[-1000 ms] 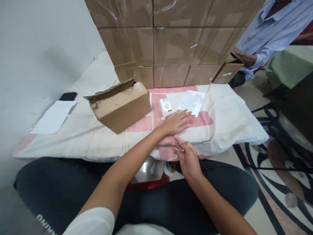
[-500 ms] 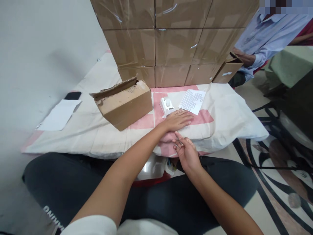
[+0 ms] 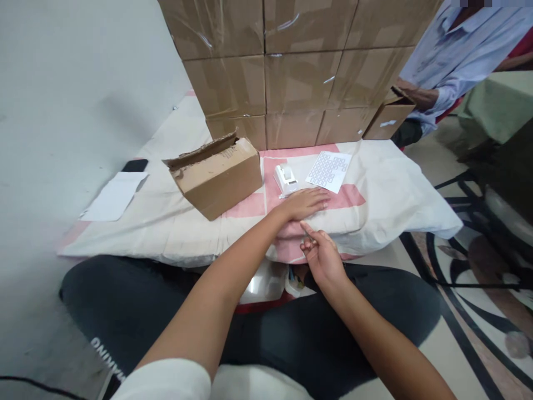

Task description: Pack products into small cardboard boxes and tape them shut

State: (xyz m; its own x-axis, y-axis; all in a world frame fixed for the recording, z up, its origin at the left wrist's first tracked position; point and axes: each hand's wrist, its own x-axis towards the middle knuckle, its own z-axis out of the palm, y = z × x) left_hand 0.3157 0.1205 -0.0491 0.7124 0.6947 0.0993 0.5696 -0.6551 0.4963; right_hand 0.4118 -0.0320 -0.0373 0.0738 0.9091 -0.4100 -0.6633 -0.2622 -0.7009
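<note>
My left hand (image 3: 307, 204) lies palm down and flat on the cloth-covered table, fingers stretched out. It is just in front of a white tape dispenser (image 3: 286, 180) that carries a roll of clear tape. A white sheet printed with small outlined boxes (image 3: 328, 171) lies just beyond its fingertips. Below the left hand, at the table's front edge, is my right hand (image 3: 325, 255). Its index finger points up toward the left hand, while the other fingers are partly curled. No object shows in either hand.
An opened cardboard box (image 3: 225, 183) stands on the left of the table (image 3: 175, 236). Behind it rises a wall of taped cartons (image 3: 303, 83). A white paper (image 3: 112, 197) and a dark phone-like object (image 3: 135, 165) lie far left. A person's hand (image 3: 418, 97) is by a small box (image 3: 389, 119).
The view has shifted slightly, so the table things appear a little further right. My right hand's lower fingers have curled in more. My left hand stays flat on the cloth.
</note>
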